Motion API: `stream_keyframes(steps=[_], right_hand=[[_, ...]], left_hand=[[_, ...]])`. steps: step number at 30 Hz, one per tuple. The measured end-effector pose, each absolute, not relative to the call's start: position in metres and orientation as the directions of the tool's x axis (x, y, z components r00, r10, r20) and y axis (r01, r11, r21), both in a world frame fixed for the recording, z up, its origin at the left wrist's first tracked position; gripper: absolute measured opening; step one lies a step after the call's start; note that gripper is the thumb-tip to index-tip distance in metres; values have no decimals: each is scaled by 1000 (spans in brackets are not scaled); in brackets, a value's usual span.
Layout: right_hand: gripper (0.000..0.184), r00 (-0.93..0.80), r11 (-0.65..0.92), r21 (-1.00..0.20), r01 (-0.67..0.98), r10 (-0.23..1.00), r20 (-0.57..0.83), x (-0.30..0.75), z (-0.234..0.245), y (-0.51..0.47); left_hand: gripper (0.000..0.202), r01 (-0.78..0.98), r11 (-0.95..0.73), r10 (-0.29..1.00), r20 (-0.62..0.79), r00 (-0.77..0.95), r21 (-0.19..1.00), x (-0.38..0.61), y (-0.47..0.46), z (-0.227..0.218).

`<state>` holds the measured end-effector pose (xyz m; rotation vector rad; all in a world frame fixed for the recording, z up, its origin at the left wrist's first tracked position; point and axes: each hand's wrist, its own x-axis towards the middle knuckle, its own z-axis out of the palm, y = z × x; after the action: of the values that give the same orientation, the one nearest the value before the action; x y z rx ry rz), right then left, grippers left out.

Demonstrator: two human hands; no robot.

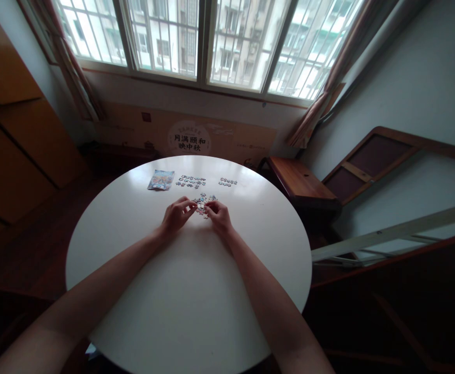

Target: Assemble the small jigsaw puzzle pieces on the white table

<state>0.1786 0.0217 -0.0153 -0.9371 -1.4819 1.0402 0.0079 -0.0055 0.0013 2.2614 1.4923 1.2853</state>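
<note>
A loose pile of small jigsaw puzzle pieces (203,196) lies on the round white table (181,291). My left hand (178,213) is at the pile's left side, thumb and forefinger pinched at a jigsaw piece. Facing it from the right, my right hand (218,214) also pinches at a jigsaw piece; the fingertips partly hide what is held. Beyond the pile, several pieces (190,182) are laid out in rows, and a smaller group of rowed pieces (227,182) sits farther right. Left of the rows lies a flat, colourful picture packet (161,179).
A wooden bench-like piece of furniture (303,179) stands beyond the table's right edge. Barred windows (204,41) and a printed banner (219,137) are behind the table. Orange-brown cabinets (13,135) stand at left, and a wooden-framed panel (371,161) leans at right.
</note>
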Motion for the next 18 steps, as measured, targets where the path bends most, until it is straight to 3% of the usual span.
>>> stream_keyframes(steps=[18], right_hand=[[20, -142, 317, -948, 32, 940, 310, 179, -16, 22]], left_hand=[[24, 685, -486, 820, 554, 143, 543, 7, -3, -2]])
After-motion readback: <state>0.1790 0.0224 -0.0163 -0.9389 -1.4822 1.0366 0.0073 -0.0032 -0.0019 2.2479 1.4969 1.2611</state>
